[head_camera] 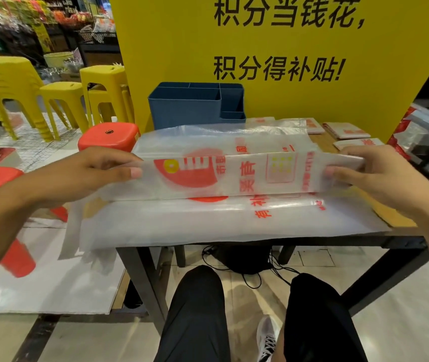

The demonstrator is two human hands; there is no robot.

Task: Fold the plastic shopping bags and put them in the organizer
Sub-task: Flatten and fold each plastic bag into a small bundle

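Seated person at a small tabletop [396, 232], both hands on one plastic bag [234, 176]. The bag is translucent white with red print and a red-orange round logo; it is folded into a long strip, lifted a little above the other plastic on the tabletop. Left hand [88, 173] pinches the strip's left end, thumb under and fingers on top, fingers curled round the edge. Right hand [375, 171] grips the right end the same way, fingertips [338, 171] over the near edge. Strip is stretched level between the two hands.

Under it lies a flat bag [234, 220], unfolded, spread over the near part of the tabletop and hanging off the left edge. More clear plastic is bunched behind the strip.

Blue organizer [190, 111] stands upright at the back of the tabletop against a yellow sign [286, 100] with black Chinese characters. Several compartments are visible from above, contents can't be made out. Folded bags [346, 130] lie in small flat squares at the back right of the tabletop, well apart from the organizer.

Left of the tabletop: a red stool [109, 137], yellow stools [59, 95] further back, shop shelves behind. A large bag sheet [51, 283] lies on the floor at left. Person's knees in black trousers [195, 322] below the tabletop, dark bag with cables [242, 257] under it.
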